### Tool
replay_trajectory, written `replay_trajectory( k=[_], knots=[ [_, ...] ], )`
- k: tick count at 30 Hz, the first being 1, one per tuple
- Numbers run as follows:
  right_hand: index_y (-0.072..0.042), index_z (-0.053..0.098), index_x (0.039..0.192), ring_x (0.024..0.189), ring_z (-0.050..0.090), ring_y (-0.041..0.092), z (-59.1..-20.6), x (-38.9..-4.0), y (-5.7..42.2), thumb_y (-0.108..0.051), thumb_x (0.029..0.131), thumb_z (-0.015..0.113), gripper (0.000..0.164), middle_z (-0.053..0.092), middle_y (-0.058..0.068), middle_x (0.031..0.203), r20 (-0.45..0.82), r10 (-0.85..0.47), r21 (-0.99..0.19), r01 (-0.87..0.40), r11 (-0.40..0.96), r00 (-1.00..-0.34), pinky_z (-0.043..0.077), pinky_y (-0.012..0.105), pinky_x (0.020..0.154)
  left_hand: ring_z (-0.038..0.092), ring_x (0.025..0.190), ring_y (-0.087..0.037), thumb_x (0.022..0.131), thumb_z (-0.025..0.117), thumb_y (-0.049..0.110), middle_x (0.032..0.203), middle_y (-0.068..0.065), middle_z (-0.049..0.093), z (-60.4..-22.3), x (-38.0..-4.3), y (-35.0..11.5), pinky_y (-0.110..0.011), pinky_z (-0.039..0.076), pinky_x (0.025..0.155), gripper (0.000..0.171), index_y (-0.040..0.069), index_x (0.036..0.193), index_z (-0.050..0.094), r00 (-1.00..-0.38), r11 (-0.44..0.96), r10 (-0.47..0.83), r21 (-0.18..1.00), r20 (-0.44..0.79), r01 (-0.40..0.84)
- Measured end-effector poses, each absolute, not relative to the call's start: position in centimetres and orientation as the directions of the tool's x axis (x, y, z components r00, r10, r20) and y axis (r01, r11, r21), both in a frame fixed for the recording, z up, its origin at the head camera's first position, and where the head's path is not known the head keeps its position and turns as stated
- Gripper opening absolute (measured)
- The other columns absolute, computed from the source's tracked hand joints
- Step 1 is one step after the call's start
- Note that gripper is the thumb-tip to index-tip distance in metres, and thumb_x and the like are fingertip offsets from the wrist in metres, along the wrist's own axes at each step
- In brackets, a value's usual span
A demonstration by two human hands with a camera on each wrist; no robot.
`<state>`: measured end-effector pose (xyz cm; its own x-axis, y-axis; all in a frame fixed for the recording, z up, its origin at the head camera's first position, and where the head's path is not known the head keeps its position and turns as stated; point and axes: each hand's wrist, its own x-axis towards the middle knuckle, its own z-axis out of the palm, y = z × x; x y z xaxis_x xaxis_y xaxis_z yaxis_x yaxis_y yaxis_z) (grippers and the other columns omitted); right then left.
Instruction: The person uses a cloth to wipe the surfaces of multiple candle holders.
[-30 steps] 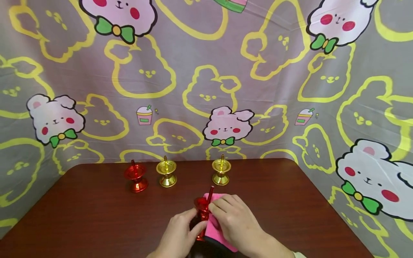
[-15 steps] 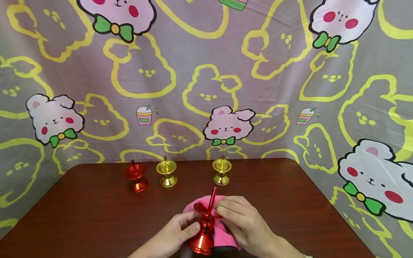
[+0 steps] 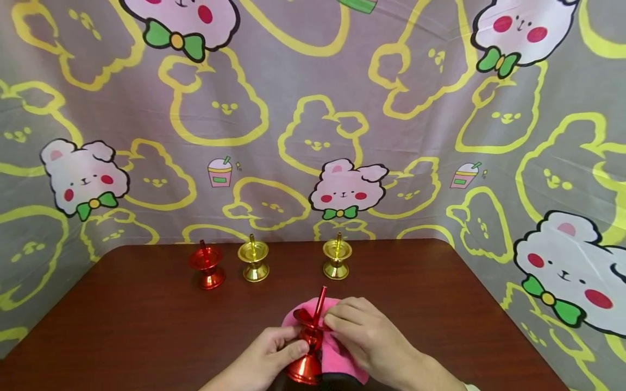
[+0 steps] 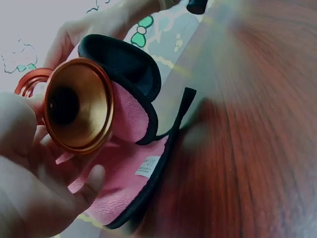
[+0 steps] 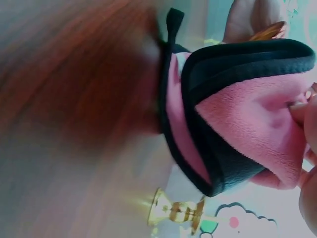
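In the head view my left hand grips a shiny red candle holder by its waist, thumb in front. The holder leans slightly, its thin stem pointing up. My right hand pinches a pink cloth with a dark edge against the holder's dish. Part of the cloth lies behind the holder. From the left wrist, the hollow underside of the base faces the camera, and the cloth shows a white label. Folds of the cloth hide most of the holder in the right wrist view.
Along the table's back edge stand another red candle holder at left, a gold one beside it, and a second gold one farther right. A patterned curtain hangs around the brown table.
Over the second, the red holder has tipped so its base comes toward the camera, and the cloth has spread behind it. Since half a second ago, both hands have shifted only slightly.
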<state>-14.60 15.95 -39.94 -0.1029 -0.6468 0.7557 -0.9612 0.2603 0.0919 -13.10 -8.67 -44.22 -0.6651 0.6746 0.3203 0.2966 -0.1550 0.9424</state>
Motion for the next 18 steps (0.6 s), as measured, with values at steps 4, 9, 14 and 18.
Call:
replay_trajectory(
  k=[4,9,14,18],
  knots=[
    [-0.012,0.071,0.108,0.098,0.06,0.012,-39.8,-14.1,15.9,-0.011,0.1,0.061,0.013,0.066,-0.005,0.104,0.704,-0.686,0.075,-0.942,0.328,-0.183,0.047,0.026,0.084,0.065,0.085,-0.005,0.106,0.049,0.008,0.095,-0.013,0.071,-44.4,-13.1,-8.6,-0.025,0.055,0.077,0.027,-0.013,0.117,0.062,-0.684,-0.127,0.655,0.939,0.32,0.318],
    [-0.015,0.072,0.105,0.088,0.055,0.009,-39.9,-13.7,15.7,-0.01,0.091,0.071,0.014,0.064,-0.007,0.099,0.658,-0.7,0.076,-0.9,0.43,-0.278,0.045,0.024,0.076,0.062,0.079,-0.003,0.105,0.053,0.012,0.09,-0.001,0.068,-44.6,-12.9,-8.3,-0.024,0.054,0.072,0.023,-0.006,0.113,0.066,-0.748,-0.004,0.593,0.93,0.298,0.368],
    [-0.013,0.072,0.1,0.079,0.051,0.011,-40.1,-13.5,15.0,-0.006,0.085,0.074,0.017,0.061,-0.006,0.092,0.652,-0.691,0.117,-0.858,0.5,-0.314,0.041,0.023,0.069,0.054,0.068,0.001,0.101,0.061,0.03,0.075,0.014,0.06,-44.0,-12.5,-7.8,-0.022,0.048,0.062,0.02,0.012,0.1,0.07,-0.829,0.297,0.478,0.835,0.29,0.464],
    [-0.009,0.072,0.095,0.078,0.052,0.014,-40.2,-13.3,14.1,-0.003,0.079,0.077,0.018,0.061,-0.003,0.088,0.653,-0.674,0.139,-0.821,0.554,-0.345,0.044,0.025,0.069,0.053,0.062,-0.003,0.098,0.062,0.044,0.065,0.015,0.058,-43.7,-12.3,-7.2,-0.026,0.04,0.061,0.028,0.018,0.095,0.07,-0.838,0.63,0.401,0.553,0.37,0.546]
  ],
)
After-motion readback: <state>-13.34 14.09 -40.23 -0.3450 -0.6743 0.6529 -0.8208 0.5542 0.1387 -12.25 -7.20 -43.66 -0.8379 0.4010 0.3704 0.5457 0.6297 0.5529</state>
